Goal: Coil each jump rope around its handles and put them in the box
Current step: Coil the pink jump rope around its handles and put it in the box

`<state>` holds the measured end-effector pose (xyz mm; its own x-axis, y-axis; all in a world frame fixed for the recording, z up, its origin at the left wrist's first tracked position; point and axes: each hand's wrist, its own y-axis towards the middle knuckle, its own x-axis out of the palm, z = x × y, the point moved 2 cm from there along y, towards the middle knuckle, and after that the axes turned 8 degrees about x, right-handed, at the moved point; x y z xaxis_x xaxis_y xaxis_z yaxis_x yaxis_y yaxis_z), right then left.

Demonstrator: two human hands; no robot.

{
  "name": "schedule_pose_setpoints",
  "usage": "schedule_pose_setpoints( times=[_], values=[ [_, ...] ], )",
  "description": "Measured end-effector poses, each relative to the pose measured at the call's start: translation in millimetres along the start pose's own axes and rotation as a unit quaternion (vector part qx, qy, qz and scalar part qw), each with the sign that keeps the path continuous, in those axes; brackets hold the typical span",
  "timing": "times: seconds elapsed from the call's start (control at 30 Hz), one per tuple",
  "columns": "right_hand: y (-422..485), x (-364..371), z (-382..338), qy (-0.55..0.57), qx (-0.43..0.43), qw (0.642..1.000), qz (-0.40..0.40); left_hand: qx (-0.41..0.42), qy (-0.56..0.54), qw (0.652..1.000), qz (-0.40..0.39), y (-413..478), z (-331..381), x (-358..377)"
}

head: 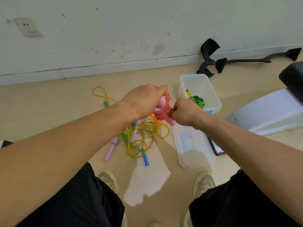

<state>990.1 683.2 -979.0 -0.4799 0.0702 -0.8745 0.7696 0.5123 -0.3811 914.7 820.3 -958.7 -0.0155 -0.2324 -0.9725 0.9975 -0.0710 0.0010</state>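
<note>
Beige floor [65,112]; glossy pink rope [163,113] coiled round handles [171,122], gripped by left hand [144,99] and right hand [185,112].

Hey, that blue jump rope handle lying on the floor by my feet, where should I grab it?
Take the blue handle by its near end, the one toward your shoes, coming down from above. It lies flat on the floor and that end sticks out clear of the tangled ropes; the far end runs into the loops.

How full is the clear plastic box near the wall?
Nearly empty: through the box's open top, only a coiled green jump rope and a yellow handle show at the bottom.
</note>
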Motion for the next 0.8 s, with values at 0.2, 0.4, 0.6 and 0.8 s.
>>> schedule_pose_setpoints(
  times=[0.2, 0.4, 0.6, 0.8],
  values=[
    [-9, 0, -3, 0.060, 0.023, 0.998, 0.005, -0.017, 0.022, 1.000, 0.006, -5, 12, 0],
    [-13, 5, -1, 0.080, 0.019, 0.997, -0.013, -0.017, 0.004, 1.000, 0.017, -7, 3, 1],
    [0, 10, 7, 0.106, 0.057, 0.992, -0.044, -0.054, -0.115, 0.991, 0.032, -5, 6, 11],
    [8, 15, 10, 0.152, 0.041, 0.984, -0.086, -0.134, 0.017, 0.991, -0.023, -5, 6, 18]
  ],
)
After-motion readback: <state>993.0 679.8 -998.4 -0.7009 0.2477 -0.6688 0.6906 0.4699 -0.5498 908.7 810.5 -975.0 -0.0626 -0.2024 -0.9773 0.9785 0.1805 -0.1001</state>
